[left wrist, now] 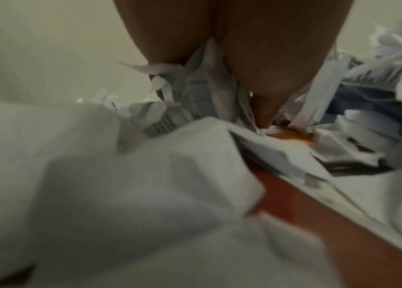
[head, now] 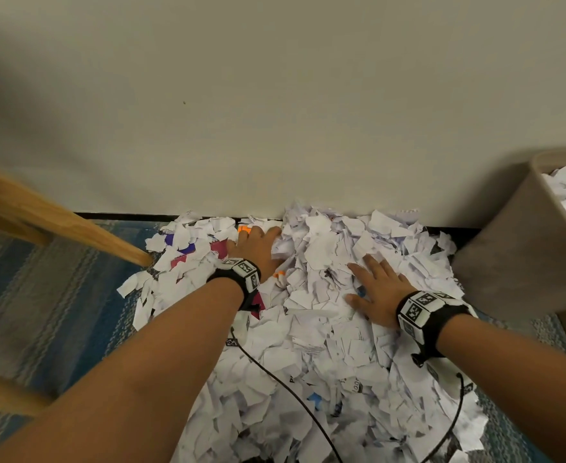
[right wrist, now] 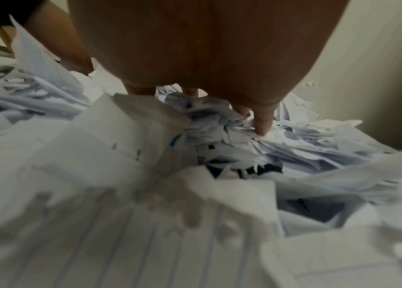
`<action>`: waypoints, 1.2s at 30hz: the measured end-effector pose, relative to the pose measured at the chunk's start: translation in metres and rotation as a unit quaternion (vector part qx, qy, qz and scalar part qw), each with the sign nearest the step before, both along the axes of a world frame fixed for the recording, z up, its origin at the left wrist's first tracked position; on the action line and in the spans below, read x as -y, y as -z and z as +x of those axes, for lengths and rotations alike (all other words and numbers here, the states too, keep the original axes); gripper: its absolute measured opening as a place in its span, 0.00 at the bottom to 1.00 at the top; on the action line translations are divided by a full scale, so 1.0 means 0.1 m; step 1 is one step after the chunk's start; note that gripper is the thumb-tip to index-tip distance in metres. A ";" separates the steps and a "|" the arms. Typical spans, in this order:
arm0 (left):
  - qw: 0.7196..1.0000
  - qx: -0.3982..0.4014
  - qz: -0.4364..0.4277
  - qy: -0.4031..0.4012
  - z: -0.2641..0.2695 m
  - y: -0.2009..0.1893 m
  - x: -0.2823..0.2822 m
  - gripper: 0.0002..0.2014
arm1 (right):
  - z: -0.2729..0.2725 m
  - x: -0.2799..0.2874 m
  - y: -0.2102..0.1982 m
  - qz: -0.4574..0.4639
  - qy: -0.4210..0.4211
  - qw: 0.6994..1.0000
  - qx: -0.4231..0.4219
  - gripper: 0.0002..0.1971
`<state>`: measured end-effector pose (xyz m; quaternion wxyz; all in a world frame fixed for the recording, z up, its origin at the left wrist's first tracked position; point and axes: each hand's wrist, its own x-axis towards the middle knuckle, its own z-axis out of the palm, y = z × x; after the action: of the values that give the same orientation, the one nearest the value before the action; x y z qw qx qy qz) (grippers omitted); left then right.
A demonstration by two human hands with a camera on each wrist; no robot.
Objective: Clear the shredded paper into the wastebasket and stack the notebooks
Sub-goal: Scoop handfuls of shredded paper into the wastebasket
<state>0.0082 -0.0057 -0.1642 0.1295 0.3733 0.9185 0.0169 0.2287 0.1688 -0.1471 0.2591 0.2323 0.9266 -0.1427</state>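
**Gathering the scraps, both hands down**

Pressing flat on the shredded paper [head: 311,295] heaped against the wall, the left hand [head: 258,248] and right hand [head: 377,295] lie palm-down, fingers spread, gripping nothing. The wastebasket [head: 522,248] stands just right of the heap, nearer the right hand. Coloured notebook covers [head: 220,249] peek out at the heap's left.

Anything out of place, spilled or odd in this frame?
Yes. A big heap of torn white paper scraps covers the striped blue rug against the wall, beside the grey wastebasket. Coloured notebook covers lie half buried under it. The left hand and right hand rest flat on top.
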 end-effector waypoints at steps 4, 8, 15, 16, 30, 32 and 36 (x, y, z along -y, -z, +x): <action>1.000 0.006 0.007 0.002 -0.13 -0.09 0.03 0.23 | 0.00 -0.02 -0.03 0.000 -0.002 1.000 -0.007 0.36; 0.998 0.000 0.047 -0.042 -0.22 -0.16 0.13 0.20 | 0.05 0.00 -0.06 0.004 -0.017 1.000 -0.009 0.34; 0.997 -0.041 0.049 -0.050 -0.26 -0.37 0.23 0.15 | 0.09 0.07 -0.27 0.023 -0.058 0.998 -0.014 0.33; 0.997 -0.042 0.045 -0.047 -0.25 -0.41 0.23 0.15 | 0.08 0.08 -0.29 0.026 -0.057 0.998 -0.011 0.32; 1.000 -0.024 0.009 -0.006 -0.21 -0.53 0.44 0.18 | -0.14 0.14 -0.46 0.072 -0.066 0.994 -0.044 0.36; 1.000 -0.010 -0.003 -0.011 -0.18 -0.50 0.45 0.20 | -0.23 0.17 -0.41 0.073 -0.044 0.993 -0.083 0.37; 1.000 0.006 -0.004 0.013 -0.09 -0.44 0.42 0.16 | -0.48 0.28 -0.33 0.049 -0.015 0.992 -0.112 0.45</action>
<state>-0.0007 -0.0473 -0.1203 0.1369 0.3841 0.9130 0.0140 0.1804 0.1403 -0.1139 0.1441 0.2131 0.9591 -0.1181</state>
